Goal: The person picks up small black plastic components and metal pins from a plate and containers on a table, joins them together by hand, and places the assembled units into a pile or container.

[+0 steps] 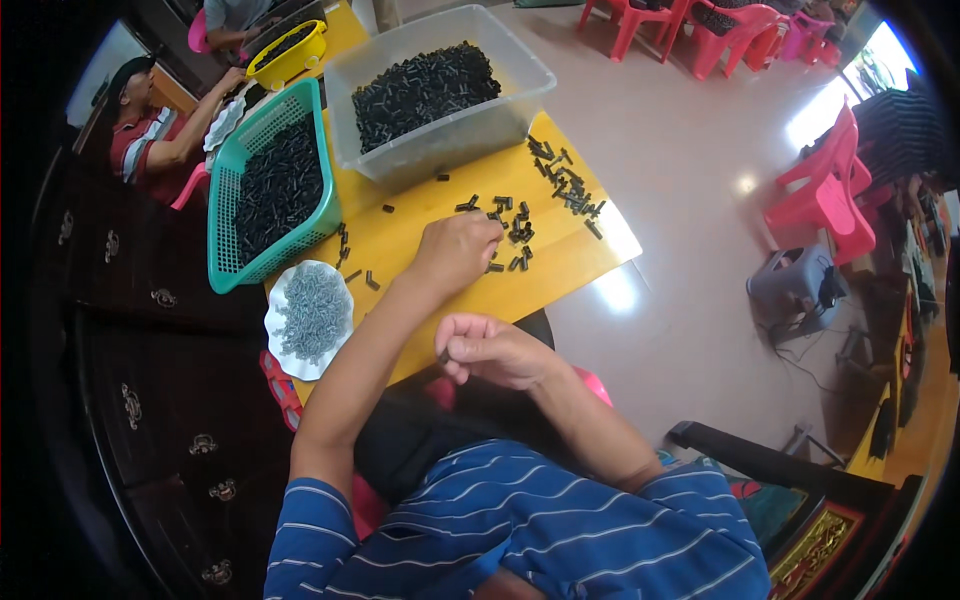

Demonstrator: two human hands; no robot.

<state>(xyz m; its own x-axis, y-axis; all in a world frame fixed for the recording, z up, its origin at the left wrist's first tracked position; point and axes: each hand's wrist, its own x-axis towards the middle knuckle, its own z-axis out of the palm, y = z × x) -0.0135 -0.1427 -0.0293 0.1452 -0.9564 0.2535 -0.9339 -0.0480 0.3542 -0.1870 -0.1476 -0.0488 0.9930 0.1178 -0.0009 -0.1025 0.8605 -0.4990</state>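
Observation:
My left hand (pixel 458 252) reaches over the yellow table, its fingers curled at a loose scatter of short black tubes (pixel 518 230). Whatever lies between those fingertips is hidden. Closer to my body, my right hand (pixel 495 352) is held beyond the table's near edge, closed in a pinch on a small black tube (pixel 444 356). Left of my left forearm, a white scalloped dish (pixel 275 322) holds a heap of small clear-grey pieces (pixel 314 312).
A clear plastic bin (pixel 440 150) and a green basket (pixel 218 225) hold many black tubes. More tubes (pixel 568 180) lie by the table's right edge. Across the left side sits a person in a red shirt (pixel 165 150). Behind is a yellow tub (pixel 290 68); pink chairs (pixel 830 195) stand right.

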